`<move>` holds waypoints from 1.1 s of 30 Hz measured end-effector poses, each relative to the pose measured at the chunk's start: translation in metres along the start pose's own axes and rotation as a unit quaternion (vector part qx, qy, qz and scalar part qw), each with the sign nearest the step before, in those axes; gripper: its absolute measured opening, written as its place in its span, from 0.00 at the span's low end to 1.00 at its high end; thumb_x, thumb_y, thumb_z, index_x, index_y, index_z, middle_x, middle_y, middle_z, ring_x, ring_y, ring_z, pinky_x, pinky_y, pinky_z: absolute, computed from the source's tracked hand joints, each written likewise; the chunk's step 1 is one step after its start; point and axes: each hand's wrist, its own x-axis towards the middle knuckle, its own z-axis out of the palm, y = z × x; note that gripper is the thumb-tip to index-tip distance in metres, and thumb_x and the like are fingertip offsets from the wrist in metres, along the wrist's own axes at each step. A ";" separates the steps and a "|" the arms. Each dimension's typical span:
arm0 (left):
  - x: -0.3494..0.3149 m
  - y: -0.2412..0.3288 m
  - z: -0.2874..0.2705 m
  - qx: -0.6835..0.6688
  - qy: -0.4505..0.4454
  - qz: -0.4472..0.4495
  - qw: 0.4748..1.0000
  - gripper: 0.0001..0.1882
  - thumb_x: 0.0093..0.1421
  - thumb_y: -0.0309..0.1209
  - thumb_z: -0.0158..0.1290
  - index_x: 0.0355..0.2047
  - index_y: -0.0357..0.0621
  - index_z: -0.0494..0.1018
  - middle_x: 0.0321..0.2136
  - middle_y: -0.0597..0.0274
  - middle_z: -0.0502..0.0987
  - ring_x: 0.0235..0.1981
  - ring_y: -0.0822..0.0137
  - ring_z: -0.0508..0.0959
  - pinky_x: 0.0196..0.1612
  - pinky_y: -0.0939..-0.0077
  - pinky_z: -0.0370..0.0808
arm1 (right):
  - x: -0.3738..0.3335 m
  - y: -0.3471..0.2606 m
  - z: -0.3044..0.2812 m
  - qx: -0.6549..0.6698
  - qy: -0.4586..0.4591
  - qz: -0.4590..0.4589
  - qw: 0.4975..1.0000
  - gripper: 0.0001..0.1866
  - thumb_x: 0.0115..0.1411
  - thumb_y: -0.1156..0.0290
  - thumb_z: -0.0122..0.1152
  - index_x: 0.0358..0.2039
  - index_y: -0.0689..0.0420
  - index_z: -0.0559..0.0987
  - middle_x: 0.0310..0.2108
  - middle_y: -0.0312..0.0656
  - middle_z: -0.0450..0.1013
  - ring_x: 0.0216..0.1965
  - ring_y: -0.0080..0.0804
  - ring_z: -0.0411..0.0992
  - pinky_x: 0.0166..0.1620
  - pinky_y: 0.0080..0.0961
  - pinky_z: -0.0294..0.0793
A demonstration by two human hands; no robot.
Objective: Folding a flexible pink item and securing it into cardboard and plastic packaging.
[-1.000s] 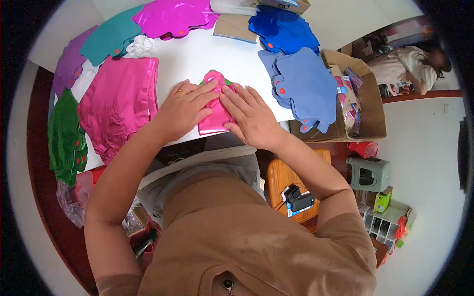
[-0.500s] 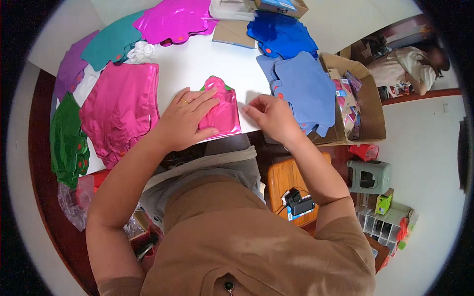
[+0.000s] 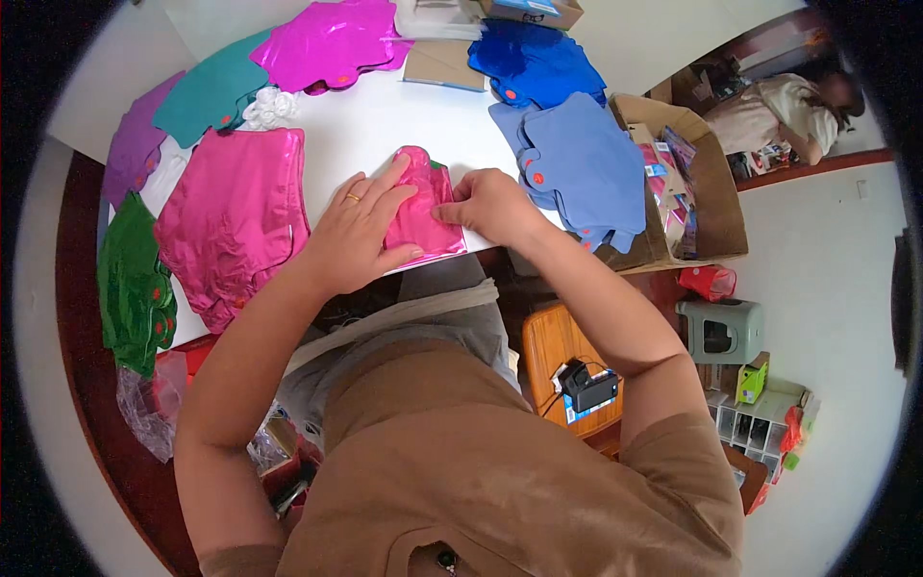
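A folded pink foil balloon (image 3: 420, 213) lies on the white table near its front edge, with a bit of green showing at its upper right side. My left hand (image 3: 351, 231) rests flat on its left part, fingers stretched out and a ring on one finger. At the right edge of the foil, my right hand (image 3: 492, 210) has its thumb on the surface and its fingers curled, seeming to pinch that edge. To the left lies a stack of flat pink foil balloons (image 3: 236, 216); to the right is a blue-grey stack (image 3: 594, 178).
More flat stacks ring the white table (image 3: 351, 115): green (image 3: 135, 288), purple (image 3: 137, 149), teal (image 3: 207, 91), magenta (image 3: 322, 43) and dark blue (image 3: 534, 62). A cardboard box (image 3: 716, 192) of packages stands at the right. Another person (image 3: 769, 115) is at the far right.
My right hand has moved left from the bare table onto the right edge of the pink foil balloon. My left hand stays on the foil.
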 end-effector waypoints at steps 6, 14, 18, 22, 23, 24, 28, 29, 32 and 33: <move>-0.008 0.012 0.004 -0.042 0.121 -0.087 0.988 0.48 0.47 0.42 0.63 0.62 0.38 0.49 0.62 0.36 0.48 0.63 0.43 0.53 0.64 0.53 0.50 | -0.010 0.005 0.014 0.136 0.047 -0.025 0.989 0.17 0.46 0.60 0.69 0.24 0.63 0.78 0.22 0.45 0.75 0.25 0.33 0.74 0.32 0.28 0.72; -0.016 0.034 0.006 -0.588 0.215 -0.258 0.736 0.43 0.54 0.27 0.59 0.63 0.39 0.45 0.56 0.48 0.62 0.50 0.61 0.72 0.48 0.69 0.75 | -0.038 -0.003 0.031 0.457 0.032 -0.108 0.882 0.07 0.54 0.76 0.64 0.26 0.59 0.72 0.20 0.31 0.70 0.21 0.14 0.65 0.24 0.14 0.64; -0.022 0.049 -0.008 -0.716 0.071 -0.339 0.607 0.15 0.59 0.24 0.52 0.47 0.37 0.70 0.38 0.64 0.76 0.40 0.74 0.75 0.46 0.76 0.74 | -0.042 -0.001 0.030 0.487 0.047 -0.132 0.862 0.08 0.54 0.76 0.65 0.28 0.58 0.72 0.22 0.31 0.71 0.22 0.13 0.66 0.25 0.13 0.64; -0.022 0.055 -0.002 -0.665 0.138 -0.269 0.682 0.12 0.59 0.23 0.51 0.44 0.37 0.72 0.37 0.66 0.77 0.37 0.77 0.74 0.44 0.78 0.72 | -0.047 -0.005 0.024 0.526 0.005 -0.123 0.841 0.08 0.56 0.71 0.64 0.31 0.60 0.73 0.25 0.33 0.73 0.23 0.16 0.69 0.26 0.13 0.68; -0.023 0.058 -0.007 -0.650 0.139 -0.266 0.698 0.12 0.59 0.23 0.51 0.44 0.37 0.72 0.37 0.66 0.77 0.37 0.78 0.74 0.44 0.79 0.71 | -0.055 -0.007 0.019 0.517 -0.041 -0.099 0.849 0.09 0.57 0.70 0.63 0.33 0.60 0.74 0.26 0.34 0.74 0.23 0.16 0.70 0.27 0.13 0.69; -0.024 0.061 -0.010 -0.634 0.140 -0.263 0.714 0.12 0.59 0.23 0.52 0.44 0.37 0.72 0.38 0.66 0.77 0.37 0.78 0.73 0.44 0.79 0.71 | -0.060 -0.008 0.015 0.507 -0.087 -0.075 0.854 0.10 0.58 0.69 0.62 0.34 0.61 0.75 0.26 0.34 0.74 0.24 0.17 0.71 0.27 0.13 0.70; -0.027 0.065 -0.012 -0.604 0.139 -0.253 0.743 0.12 0.58 0.23 0.52 0.43 0.37 0.72 0.37 0.65 0.77 0.38 0.78 0.73 0.44 0.79 0.71 | -0.067 0.003 0.010 0.441 -0.188 -0.059 0.876 0.12 0.60 0.66 0.59 0.41 0.58 0.78 0.27 0.35 0.76 0.25 0.17 0.74 0.28 0.13 0.72; -0.028 0.066 -0.012 -0.602 0.142 -0.252 0.744 0.11 0.58 0.23 0.52 0.43 0.37 0.72 0.37 0.65 0.77 0.38 0.78 0.74 0.44 0.79 0.71 | -0.068 0.003 0.011 0.441 -0.184 -0.056 0.877 0.11 0.60 0.66 0.59 0.41 0.58 0.78 0.27 0.35 0.76 0.25 0.17 0.74 0.28 0.13 0.72; -0.029 0.068 -0.014 -0.615 0.151 -0.254 0.731 0.11 0.58 0.23 0.53 0.42 0.37 0.72 0.37 0.64 0.77 0.38 0.77 0.74 0.44 0.79 0.71 | -0.071 0.002 0.012 0.434 -0.175 -0.054 0.882 0.11 0.61 0.67 0.59 0.40 0.58 0.79 0.27 0.34 0.77 0.25 0.17 0.74 0.28 0.13 0.72; -0.029 0.070 -0.015 -0.621 0.154 -0.256 0.724 0.11 0.58 0.23 0.53 0.42 0.37 0.72 0.37 0.64 0.77 0.38 0.77 0.74 0.44 0.79 0.71 | -0.071 0.000 0.013 0.428 -0.174 -0.057 0.885 0.11 0.61 0.67 0.59 0.41 0.58 0.79 0.27 0.34 0.76 0.25 0.17 0.74 0.28 0.13 0.72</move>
